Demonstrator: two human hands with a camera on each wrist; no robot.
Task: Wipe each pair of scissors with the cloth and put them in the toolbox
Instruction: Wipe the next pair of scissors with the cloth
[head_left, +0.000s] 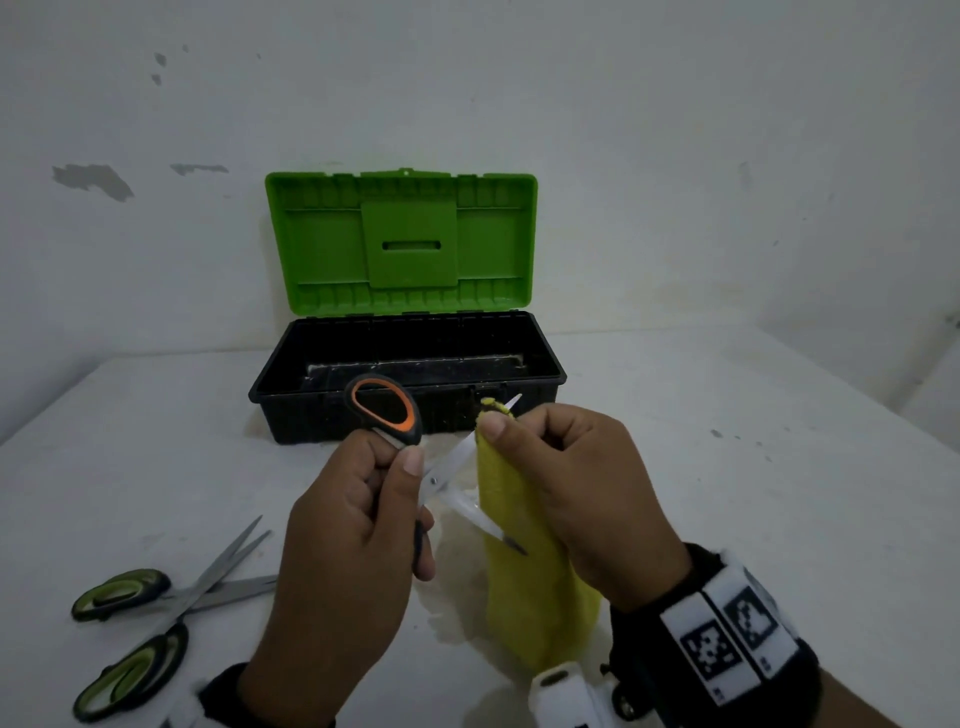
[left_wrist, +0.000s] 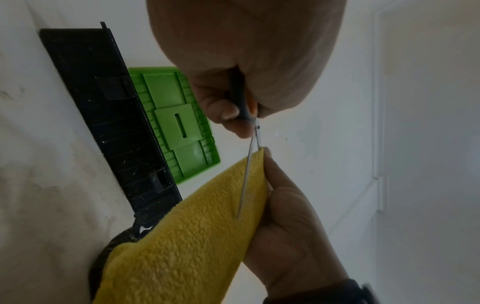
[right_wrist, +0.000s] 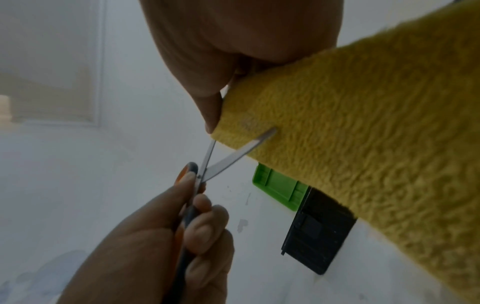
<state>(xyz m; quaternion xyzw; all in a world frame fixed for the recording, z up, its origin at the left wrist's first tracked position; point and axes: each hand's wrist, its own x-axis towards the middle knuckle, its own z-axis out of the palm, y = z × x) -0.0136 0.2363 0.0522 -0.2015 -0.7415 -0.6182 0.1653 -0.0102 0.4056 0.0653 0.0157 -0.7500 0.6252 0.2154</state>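
Note:
My left hand grips the black-and-orange handle of a pair of scissors held above the table, blades spread apart. My right hand pinches a yellow cloth folded round the upper blade, whose tip pokes out above the thumb. The lower blade lies bare across the front of the cloth. The left wrist view shows the blades edge-on against the cloth. Behind the hands stands the toolbox, black, with its green lid raised. Its inside looks dark and bare.
Two pairs of green-handled scissors lie crossed on the white table at the front left. A white wall rises close behind the toolbox.

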